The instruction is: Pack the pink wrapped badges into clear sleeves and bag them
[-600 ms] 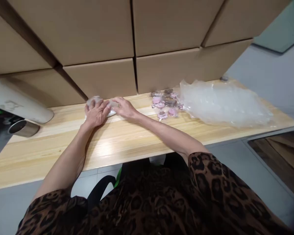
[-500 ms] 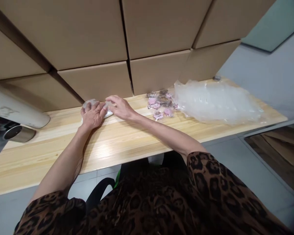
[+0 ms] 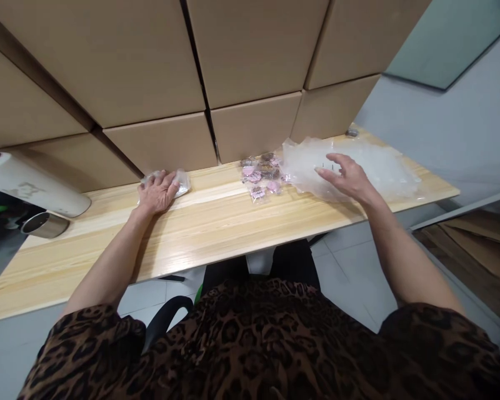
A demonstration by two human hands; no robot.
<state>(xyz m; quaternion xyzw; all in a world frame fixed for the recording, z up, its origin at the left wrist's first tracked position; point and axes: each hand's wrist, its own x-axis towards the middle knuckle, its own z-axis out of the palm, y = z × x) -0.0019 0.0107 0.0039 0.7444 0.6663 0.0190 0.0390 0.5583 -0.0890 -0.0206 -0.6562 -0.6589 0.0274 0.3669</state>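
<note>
My left hand [image 3: 156,191] lies flat on a small clear plastic packet [image 3: 182,181] at the back of the wooden table [image 3: 216,222], close to the cardboard boxes. My right hand [image 3: 346,176] hovers with fingers spread over a heap of clear plastic bags [image 3: 383,166] on the table's right side, touching or almost touching its top. Between the two hands lies a small pile of pink and brown wrapped items [image 3: 260,173] in clear packets.
Stacked cardboard boxes [image 3: 191,72] form a wall along the table's far edge. A white cylinder [image 3: 33,183] and a metal cup [image 3: 45,225] sit at the far left. A small dark object [image 3: 351,133] lies behind the bags. A black chair [image 3: 166,319] is under me.
My right hand has left the small packet and swung right, over the pink items, to the heap of clear bags. My left hand has stayed on the packet.
</note>
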